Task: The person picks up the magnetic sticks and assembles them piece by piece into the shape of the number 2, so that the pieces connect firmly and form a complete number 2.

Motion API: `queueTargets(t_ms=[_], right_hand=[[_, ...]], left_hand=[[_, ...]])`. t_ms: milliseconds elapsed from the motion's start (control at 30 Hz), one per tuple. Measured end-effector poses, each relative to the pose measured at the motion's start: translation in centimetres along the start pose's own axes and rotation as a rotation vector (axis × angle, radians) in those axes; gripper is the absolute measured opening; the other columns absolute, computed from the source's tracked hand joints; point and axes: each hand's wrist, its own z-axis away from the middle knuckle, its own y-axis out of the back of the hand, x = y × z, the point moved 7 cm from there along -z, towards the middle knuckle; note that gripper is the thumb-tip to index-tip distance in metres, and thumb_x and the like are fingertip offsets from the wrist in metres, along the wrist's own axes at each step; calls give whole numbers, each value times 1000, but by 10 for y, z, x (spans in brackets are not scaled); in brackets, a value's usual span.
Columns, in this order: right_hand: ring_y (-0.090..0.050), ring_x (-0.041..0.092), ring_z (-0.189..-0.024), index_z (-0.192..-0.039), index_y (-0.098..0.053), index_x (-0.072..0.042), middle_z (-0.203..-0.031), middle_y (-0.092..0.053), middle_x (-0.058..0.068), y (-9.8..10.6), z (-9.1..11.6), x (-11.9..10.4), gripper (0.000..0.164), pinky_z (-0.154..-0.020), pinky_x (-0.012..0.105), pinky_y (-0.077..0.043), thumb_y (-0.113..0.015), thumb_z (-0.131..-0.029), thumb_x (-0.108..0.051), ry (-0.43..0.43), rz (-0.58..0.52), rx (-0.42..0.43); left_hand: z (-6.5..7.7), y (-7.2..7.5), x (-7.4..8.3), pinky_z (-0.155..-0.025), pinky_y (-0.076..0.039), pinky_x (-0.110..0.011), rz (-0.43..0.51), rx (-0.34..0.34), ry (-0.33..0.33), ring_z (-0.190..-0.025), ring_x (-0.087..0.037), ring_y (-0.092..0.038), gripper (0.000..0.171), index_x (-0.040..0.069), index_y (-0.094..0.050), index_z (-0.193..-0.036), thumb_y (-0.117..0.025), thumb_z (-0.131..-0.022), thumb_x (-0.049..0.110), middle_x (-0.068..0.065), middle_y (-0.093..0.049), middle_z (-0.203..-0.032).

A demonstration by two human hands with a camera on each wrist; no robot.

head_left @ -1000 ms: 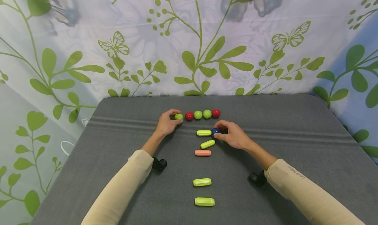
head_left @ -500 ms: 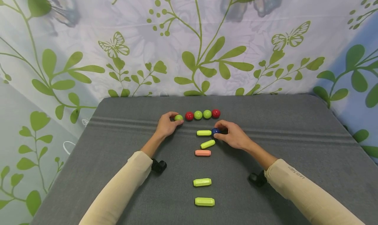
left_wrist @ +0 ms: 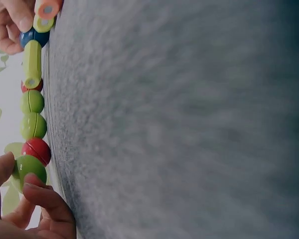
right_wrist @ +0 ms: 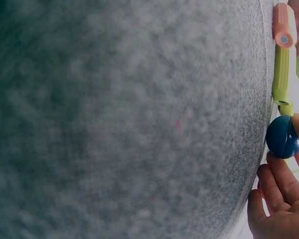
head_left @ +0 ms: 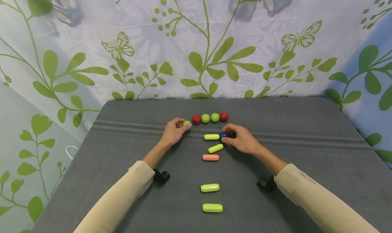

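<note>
Between thumb and fingers my left hand (head_left: 173, 132) pinches a green ball (left_wrist: 29, 172), at the left end of a row of balls. Beside it in that row are a red ball (head_left: 196, 119), two green balls (head_left: 206, 118) and another red ball (head_left: 224, 116). My right hand (head_left: 242, 139) holds a blue ball (right_wrist: 283, 137) by thumb and fingertips on the table. A yellow-green ribbed rod (head_left: 211, 137) lies with its right end against or very near the blue ball. Just below it are a slanted yellow-green rod (head_left: 215, 148) and an orange-pink rod (head_left: 210, 157).
Two more yellow-green rods (head_left: 210, 188) lie nearer the front of the grey cloth-covered table (head_left: 122, 192). A leaf-patterned curtain (head_left: 147, 49) hangs behind the table's far edge. Each wrist bears a small black camera (head_left: 161, 177).
My left hand has drawn slightly toward the front with the green ball, which has turned in its fingers. The right hand and the blue ball have stayed in place.
</note>
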Motion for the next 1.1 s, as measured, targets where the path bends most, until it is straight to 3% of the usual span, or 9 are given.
queueTargets(t_ms=[133,267,733,1100], right_hand=[[-59,29,-102,-114,-64,-5,-108,-65,11,0,0,0,25,-88,49,-45,-71,-92,-13,2,0,3],[-59,29,-102,-114,-63,-4,-108,-65,11,-1,-1,-1,25,-88,49,-45,-71,-92,-13,3,3,1],[-59,29,-103,-113,-63,-5,-108,-65,11,-2,0,-1,24,-89,50,-45,-71,-92,-13,0,-6,1],[-59,29,-104,-114,-63,-4,-108,-65,11,-1,0,-1,24,-90,51,-44,-71,-92,-12,5,-9,-1]], left_hand=[[7,-2,3,-69,-51,-35,18,-47,-17,-76,-23,-62,43,5,-59,-130,-68,-96,29,-16,-59,-114],[14,-6,6,-65,-50,-32,11,-77,-43,-70,-19,-61,41,5,-61,-129,-71,-94,24,-16,-60,-113],[27,-32,20,-65,-53,-31,-26,-220,-130,-71,-17,-63,36,4,-62,-125,-72,-92,14,-14,-62,-113],[27,-35,22,-66,-54,-30,-46,-230,-149,-75,-17,-62,35,4,-62,-124,-72,-92,12,-14,-62,-114]])
